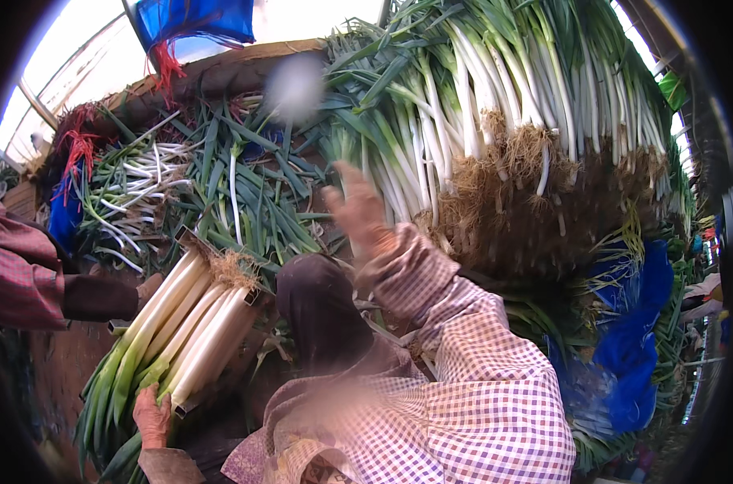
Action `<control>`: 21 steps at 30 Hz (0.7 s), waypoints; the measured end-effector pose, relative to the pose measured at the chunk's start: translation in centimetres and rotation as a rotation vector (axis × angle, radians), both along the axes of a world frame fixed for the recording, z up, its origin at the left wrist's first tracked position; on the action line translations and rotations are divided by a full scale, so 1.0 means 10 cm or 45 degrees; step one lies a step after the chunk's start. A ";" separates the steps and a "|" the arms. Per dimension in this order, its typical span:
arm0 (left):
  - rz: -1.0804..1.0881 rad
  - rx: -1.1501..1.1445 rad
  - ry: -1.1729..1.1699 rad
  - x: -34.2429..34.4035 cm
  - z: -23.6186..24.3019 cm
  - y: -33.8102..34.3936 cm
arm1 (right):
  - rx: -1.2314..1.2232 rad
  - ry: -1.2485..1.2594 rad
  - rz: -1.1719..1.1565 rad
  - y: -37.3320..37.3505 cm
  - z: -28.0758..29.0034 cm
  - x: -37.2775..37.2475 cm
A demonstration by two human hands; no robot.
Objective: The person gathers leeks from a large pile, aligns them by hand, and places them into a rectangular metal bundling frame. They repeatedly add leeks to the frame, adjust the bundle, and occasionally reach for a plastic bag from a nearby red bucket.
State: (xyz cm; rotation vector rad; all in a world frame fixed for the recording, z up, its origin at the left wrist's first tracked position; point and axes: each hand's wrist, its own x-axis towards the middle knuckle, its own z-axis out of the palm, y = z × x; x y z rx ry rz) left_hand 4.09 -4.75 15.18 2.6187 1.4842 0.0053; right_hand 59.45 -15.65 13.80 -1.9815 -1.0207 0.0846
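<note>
My left hand (152,415) grips the green lower part of several thick leeks (185,315), which lie slanted in a metal frame (258,304) with their roots at the top. My right hand (358,210) is stretched out at the centre, slightly blurred, fingers apart, beside a big pile of leeks (528,97) with white stems and brown, soil-covered roots. I cannot tell whether it touches any stems.
Loose thin leeks and leaves (157,169) cover the upper left. A co-worker in a pink checked garment (20,274) is at the left edge. Blue sheeting (633,347) lies right. Red strings (80,137) and a blue bag (197,20) are at the back.
</note>
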 end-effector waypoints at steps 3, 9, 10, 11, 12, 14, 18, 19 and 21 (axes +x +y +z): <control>-0.162 -0.014 -0.228 0.62 -0.05 -0.08 | -0.337 -0.124 -0.504 -0.49 -0.48 1.29; -0.410 -0.138 -0.403 1.66 -0.08 -0.31 | -0.647 -0.297 -0.845 -1.02 -0.96 2.34; -0.417 -0.137 -0.401 1.70 -0.09 -0.34 | -0.844 0.167 -0.744 -0.86 -0.62 2.20; -0.453 -0.136 -0.414 1.77 -0.15 -0.34 | -0.959 0.220 -0.680 -0.91 -0.53 2.22; -0.458 -0.145 -0.425 1.82 -0.19 -0.34 | -0.988 0.210 -0.626 -0.94 -0.49 2.24; -0.447 -0.143 -0.428 1.84 -0.25 -0.34 | -1.104 0.225 -0.392 -0.82 -0.12 2.02; -0.444 -0.169 -0.414 1.90 -0.36 -0.35 | -0.652 -0.498 -0.515 -0.89 0.27 2.09; -0.446 -0.186 -0.400 1.93 -0.37 -0.35 | -0.647 -0.546 -0.590 -0.93 0.44 2.24; -0.466 -0.190 -0.455 2.04 -0.37 -0.40 | -0.767 -0.624 -0.781 -1.04 0.51 2.73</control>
